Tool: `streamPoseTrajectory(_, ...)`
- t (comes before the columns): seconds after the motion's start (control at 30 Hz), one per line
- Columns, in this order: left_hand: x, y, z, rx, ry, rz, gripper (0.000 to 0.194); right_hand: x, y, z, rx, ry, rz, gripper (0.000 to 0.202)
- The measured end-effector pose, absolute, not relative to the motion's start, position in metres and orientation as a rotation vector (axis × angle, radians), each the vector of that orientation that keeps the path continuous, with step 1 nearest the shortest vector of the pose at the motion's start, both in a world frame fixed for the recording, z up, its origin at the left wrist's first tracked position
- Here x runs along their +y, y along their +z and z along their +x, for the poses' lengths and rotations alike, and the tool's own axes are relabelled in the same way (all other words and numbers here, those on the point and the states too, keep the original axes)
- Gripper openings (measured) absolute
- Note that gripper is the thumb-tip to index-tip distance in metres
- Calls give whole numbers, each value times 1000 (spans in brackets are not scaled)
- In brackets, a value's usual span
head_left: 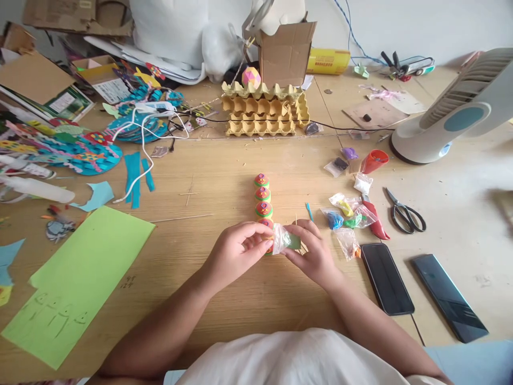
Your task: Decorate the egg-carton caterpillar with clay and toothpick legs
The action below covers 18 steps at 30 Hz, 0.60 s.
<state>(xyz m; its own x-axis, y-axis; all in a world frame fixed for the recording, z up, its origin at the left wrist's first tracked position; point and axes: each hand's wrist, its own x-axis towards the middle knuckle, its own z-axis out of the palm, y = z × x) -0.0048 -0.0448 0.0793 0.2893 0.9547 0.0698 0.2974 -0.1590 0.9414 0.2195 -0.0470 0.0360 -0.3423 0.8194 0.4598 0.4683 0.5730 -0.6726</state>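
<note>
The right hand pinches a small clear plastic bag between thumb and fingers, with a green piece at its right end, just inside the grip. The left hand curls in from the left, its fingertips at the bag's left edge; whether they pinch it or merely rest there, I cannot tell. The bag lies between the two hands, over the near end of a row of red, green-rimmed domes that runs away toward the far side of the table. Thin sticks show beneath the right hand, partly hidden. To the right of this hand are more small bags with blue, yellow and green contents, then black-handled scissors; nearer lie two phones, side by side. Green paper lies well apart, on the left.
</note>
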Motion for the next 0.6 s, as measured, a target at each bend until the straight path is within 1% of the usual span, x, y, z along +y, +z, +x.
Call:
streamPoseTrajectory(0.17, -49, 73, 3, 1169, 925, 1523, 8, -54, 34, 218, -2072, 445, -1005, 43)
streamPoseTrajectory(0.3, -49, 71, 5, 1198, 960, 1579, 5, -58, 33, 217, -2077, 404, -976, 44)
streamPoseTrajectory(0.4, -47, 74, 3, 1216, 980, 1695, 8, -58, 36, 216, -1984, 477, -968, 37)
streamPoseTrajectory(0.5, -45, 76, -1, 1173, 940, 1727, 13, -56, 41, 214, -1867, 631, -985, 24)
streamPoseTrajectory(0.6, -43, 75, -3, 1091, 869, 1678, 12, -54, 45, 212, -1784, 765, -965, 14)
